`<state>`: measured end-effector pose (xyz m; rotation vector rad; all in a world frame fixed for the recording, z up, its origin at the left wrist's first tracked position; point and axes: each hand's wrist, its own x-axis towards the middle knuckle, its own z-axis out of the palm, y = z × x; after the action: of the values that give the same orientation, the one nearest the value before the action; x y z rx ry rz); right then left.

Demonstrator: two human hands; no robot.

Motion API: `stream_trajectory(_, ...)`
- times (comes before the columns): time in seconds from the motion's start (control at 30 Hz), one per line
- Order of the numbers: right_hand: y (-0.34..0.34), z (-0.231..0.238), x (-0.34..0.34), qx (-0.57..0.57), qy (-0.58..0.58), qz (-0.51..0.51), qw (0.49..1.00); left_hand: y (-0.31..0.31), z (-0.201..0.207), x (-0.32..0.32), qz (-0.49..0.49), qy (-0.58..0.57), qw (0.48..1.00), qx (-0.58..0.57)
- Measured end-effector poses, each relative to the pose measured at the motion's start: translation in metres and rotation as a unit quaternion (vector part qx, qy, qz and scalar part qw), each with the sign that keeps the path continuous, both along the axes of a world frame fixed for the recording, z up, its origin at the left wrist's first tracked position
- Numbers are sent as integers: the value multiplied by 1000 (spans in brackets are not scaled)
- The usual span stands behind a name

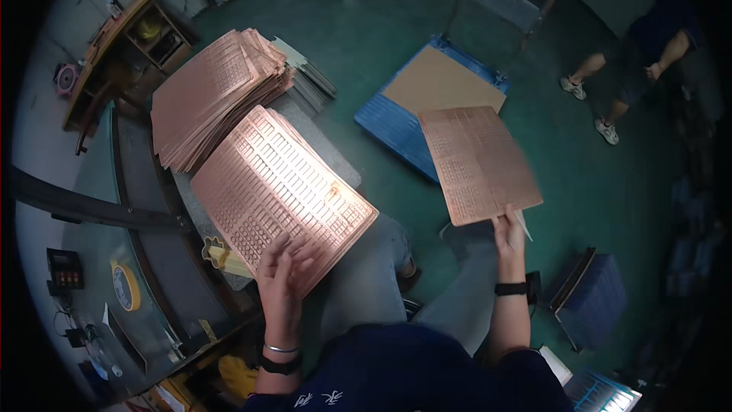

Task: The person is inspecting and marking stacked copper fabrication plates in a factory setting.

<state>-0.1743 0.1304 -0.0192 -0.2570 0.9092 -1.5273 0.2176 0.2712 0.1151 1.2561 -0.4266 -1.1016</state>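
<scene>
In my right hand [509, 238] is a copper-coloured circuit board panel [482, 164], gripped at its near edge and held out over the floor to the right. A small white piece [523, 223] shows beside those fingers. My left hand [286, 268] is over the near edge of a stack of similar copper panels [284, 191], its fingers apart and slightly bent. Whether its fingertips touch the top panel, I cannot tell. Rows of small raised shapes cover that panel, and a bright glare lies across it. Behind it leans a taller, uneven pile of copper panels [221, 91].
A blue platform cart [389, 126] with brown board [446, 80] stands ahead. Grey sheets [309, 76] lie behind the pile. To the left is a glass-topped bench with yellow tape [126, 286]. A dark rack [591, 294] is at right; another person [640, 61] is far right.
</scene>
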Motion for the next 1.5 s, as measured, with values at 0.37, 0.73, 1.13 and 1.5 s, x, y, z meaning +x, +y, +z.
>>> stream_trajectory(0.37,-143,-115,98,120,-85,-10,989,26,-5,39,149,-48,986,54)
stream_trajectory(0.73,-56,9,193,-36,299,359,883,42,-67,92,297,-192,932,75)
stream_trajectory(1.13,5,74,262,-432,683,245,536,28,-68,90,195,-375,896,135)
stream_trajectory(1.5,-2,98,238,-347,599,309,652,24,-12,63,205,24,969,-135)
